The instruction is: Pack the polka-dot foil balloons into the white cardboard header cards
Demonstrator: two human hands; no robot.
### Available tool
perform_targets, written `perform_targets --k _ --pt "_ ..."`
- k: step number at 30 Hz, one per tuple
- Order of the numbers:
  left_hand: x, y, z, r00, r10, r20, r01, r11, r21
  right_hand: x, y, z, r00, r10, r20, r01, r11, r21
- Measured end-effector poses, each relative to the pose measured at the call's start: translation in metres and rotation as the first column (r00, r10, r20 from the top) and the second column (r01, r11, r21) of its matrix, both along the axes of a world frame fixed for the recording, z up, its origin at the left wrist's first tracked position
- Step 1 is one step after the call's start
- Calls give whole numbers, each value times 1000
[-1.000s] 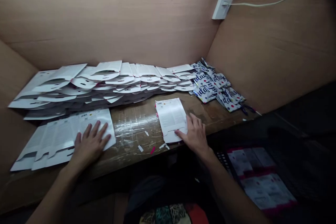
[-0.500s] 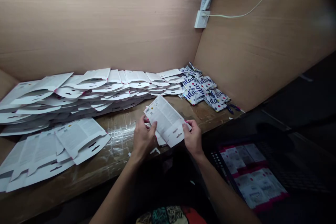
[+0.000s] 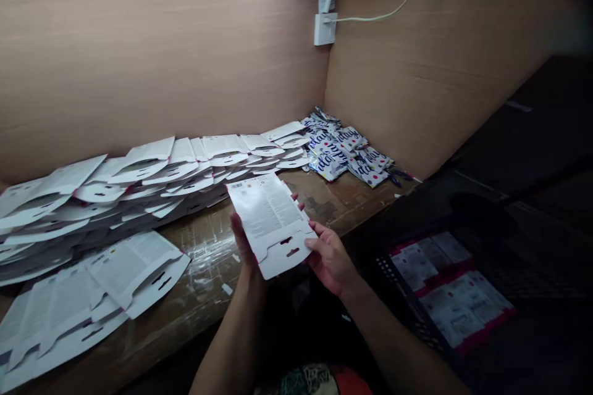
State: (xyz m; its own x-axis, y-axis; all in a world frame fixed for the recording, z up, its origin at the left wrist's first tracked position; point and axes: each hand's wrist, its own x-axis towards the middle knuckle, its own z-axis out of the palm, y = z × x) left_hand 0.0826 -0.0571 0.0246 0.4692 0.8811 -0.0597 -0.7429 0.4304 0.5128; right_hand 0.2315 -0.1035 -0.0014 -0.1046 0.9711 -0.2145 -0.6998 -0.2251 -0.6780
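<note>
Both hands hold up one white printed card (image 3: 271,222) with hang slots at its lower end, above the front edge of the wooden bench (image 3: 319,200). My left hand (image 3: 244,241) sits behind the card's left edge, fingers wrapped round it. My right hand (image 3: 330,257) pinches the card's lower right corner. A fanned pile of the same white cards (image 3: 120,262) lies on the bench to the left of the hands.
A long overlapping row of white cards (image 3: 152,176) runs along the back wall. Foil packets (image 3: 345,154) with blue lettering and dots lie heaped in the corner. A dark crate (image 3: 456,299) at the right holds pink-edged finished cards. A wall socket (image 3: 325,28) with cable is above.
My left hand left the card pile at the left and joined the right hand. Together they lifted the single card off the bench and brought it closer. The view swung right.
</note>
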Motion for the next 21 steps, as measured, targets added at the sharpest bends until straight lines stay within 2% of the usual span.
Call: perform_targets --k 4,6,8,10,13,14,15,16,17,18,19,20,21 --pt "7 17 5 992 -97 83 90 992 88 3 10 -4 963 -146 225 137 989 55" --pt "13 23 7 989 -119 88 111 990 93 4 16 -8 870 -258 420 212 965 154" --pt "21 29 10 990 -126 70 120 989 86 6 22 -10 736 -351 578 240 935 262" --pt "29 35 12 994 -110 28 108 992 66 11 27 -10 653 -382 654 222 922 317" --pt "34 56 14 997 -62 -48 63 998 21 36 42 -8 622 -317 716 53 929 366" --pt "34 66 14 997 -52 -54 52 999 13 51 49 -7 564 -335 755 16 918 395" --pt "33 76 13 998 -45 -45 46 999 9 69 59 -6 456 -387 802 18 904 426" --pt "31 88 12 999 -44 -23 44 999 13 90 70 -6 287 -446 848 58 891 450" --pt "29 100 10 999 -43 8 42 999 22 112 82 -6 75 -475 877 125 877 465" --pt "27 110 7 998 -46 39 45 998 32 133 96 -7 -138 -435 890 191 870 455" --pt "25 120 4 996 -51 67 49 998 43 153 109 -7 -298 -349 888 235 875 423" --pt "24 128 0 995 -52 86 48 997 52 171 122 -8 -400 -262 878 258 888 382" --pt "24 134 -4 994 -53 96 48 997 57 184 135 -8 -450 -200 870 257 904 341"
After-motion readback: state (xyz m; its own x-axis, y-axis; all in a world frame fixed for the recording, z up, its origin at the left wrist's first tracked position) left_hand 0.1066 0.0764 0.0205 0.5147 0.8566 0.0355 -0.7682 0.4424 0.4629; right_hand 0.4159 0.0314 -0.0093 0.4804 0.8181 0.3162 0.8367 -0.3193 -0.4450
